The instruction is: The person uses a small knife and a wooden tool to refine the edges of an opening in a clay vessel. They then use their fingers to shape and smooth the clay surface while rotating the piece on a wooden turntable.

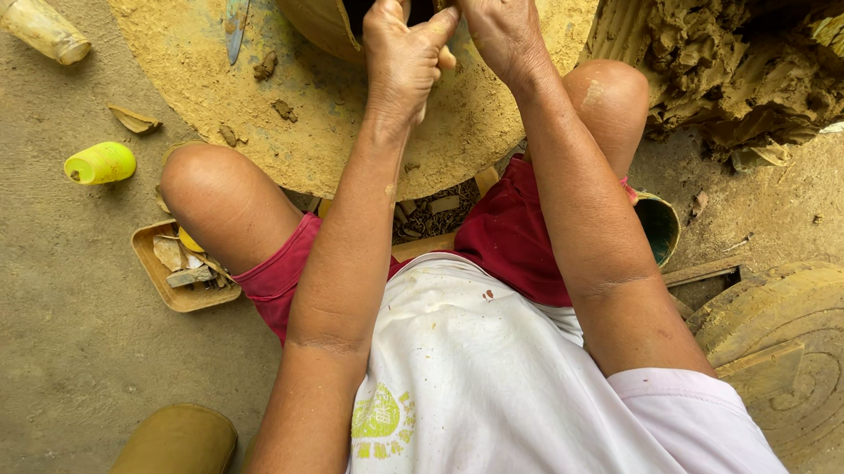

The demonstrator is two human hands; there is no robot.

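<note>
**A:** Start with the clay pot (305, 2). It sits at the top of the round, clay-dusted wheel (205, 59), tipped so its dark mouth faces the person, and the frame cuts it off above.

**B:** And the hands are right at that mouth?

**A:** Both of them, yes. The pot's rim lies straight ahead of the fingers, with its bulk running off to the left. The left hand (403, 55) is curled and pinching, thumb up against the opening. The right hand (499, 17) is also closed, gripping what looks like a small piece of the rim or a lump of clay; the edge of the view makes that hard to call.

**B:** Which is nearer?

**A:** It's close. The left sits lower, on the near lip, and the right is higher up. Both forearms reach forward between raised knees, elbows bent.

**B:** Round about?

**A:** There are clay scraps (275, 85) on the wheel, a heap of raw clay (747, 62) to the right, a yellow bottle (100, 163) and a tray of tools (182, 266) to the left.
</note>
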